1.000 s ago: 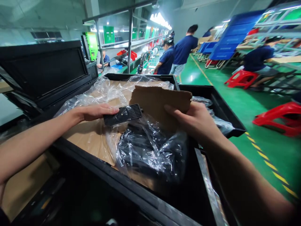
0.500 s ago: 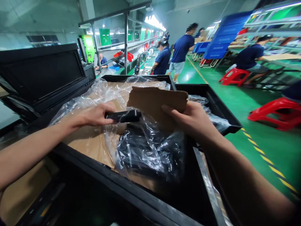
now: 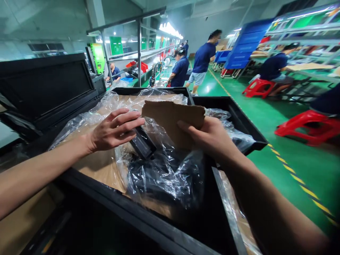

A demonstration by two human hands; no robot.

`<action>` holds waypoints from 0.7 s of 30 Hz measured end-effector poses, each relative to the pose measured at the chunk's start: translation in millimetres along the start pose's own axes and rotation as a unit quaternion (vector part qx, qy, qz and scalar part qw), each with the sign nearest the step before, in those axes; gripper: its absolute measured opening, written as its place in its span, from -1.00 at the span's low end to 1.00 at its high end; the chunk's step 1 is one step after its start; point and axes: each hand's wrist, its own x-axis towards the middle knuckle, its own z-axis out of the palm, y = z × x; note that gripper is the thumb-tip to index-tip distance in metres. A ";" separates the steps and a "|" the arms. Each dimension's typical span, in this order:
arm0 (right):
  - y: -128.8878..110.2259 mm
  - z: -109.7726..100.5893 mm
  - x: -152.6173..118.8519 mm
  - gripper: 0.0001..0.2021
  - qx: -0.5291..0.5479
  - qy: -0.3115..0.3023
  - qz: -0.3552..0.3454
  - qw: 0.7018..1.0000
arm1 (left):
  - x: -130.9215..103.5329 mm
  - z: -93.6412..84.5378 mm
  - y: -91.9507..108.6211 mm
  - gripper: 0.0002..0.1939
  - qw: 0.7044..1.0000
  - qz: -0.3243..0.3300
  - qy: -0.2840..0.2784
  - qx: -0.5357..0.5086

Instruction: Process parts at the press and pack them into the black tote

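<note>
Our left hand [image 3: 114,130] grips a black plastic part [image 3: 142,143], rigid and probably light; its long edges seem best for holding. At 3 o'clock, our right hand [image 3: 212,136] pinches a stiff cardboard sheet [image 3: 172,118].

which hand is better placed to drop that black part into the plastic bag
Left, probably. The left hand already holds the black part right above the plastic bag, while the right hand is busy holding up the cardboard sheet.

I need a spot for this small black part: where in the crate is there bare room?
Bare cardboard liner shows between the left hand and the crate's near rim. It is crowded under the black part and the right hand lifting the cardboard sheet: crumpled plastic bag fills that side.
</note>
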 end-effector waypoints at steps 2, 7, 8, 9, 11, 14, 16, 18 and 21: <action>1.3 -0.2 1.3 -0.61 0.005 -0.003 -0.001 1.000 | 0.5 -3.0 0.6 -0.77 1.000 0.003 0.001 0.006; 2.8 0.4 3.3 -0.61 0.040 -0.007 -0.020 0.999 | 1.5 -5.9 1.0 -0.79 1.000 0.003 -0.001 0.003; 3.1 0.6 3.2 -0.63 0.044 -0.008 -0.021 0.999 | 1.3 -5.3 0.8 -0.83 1.000 0.000 -0.008 -0.009; 3.5 0.8 2.9 -0.64 0.050 -0.009 -0.021 0.998 | 0.8 -4.6 0.7 -0.89 0.999 -0.007 -0.021 -0.033; 4.2 1.1 1.5 -0.68 0.059 -0.011 -0.023 0.998 | -1.9 -3.7 0.4 -0.77 0.990 -0.041 -0.063 -0.123; 4.6 1.6 -1.6 -0.71 0.067 -0.020 -0.027 0.997 | -11.3 -5.3 0.1 -0.45 0.939 -0.156 -0.129 -0.280; 5.0 2.0 -3.3 -0.73 0.058 -0.022 -0.029 0.998 | -20.8 -7.6 0.3 -0.43 0.905 -0.233 -0.143 -0.327; 5.5 2.6 -4.4 -0.75 0.041 -0.017 -0.030 0.999 | -30.5 -9.5 1.1 -0.44 0.884 -0.293 -0.129 -0.339; 6.5 4.0 -5.8 -0.78 0.026 -0.019 -0.033 0.999 | -39.7 -10.6 2.9 -0.57 0.874 -0.343 -0.108 -0.326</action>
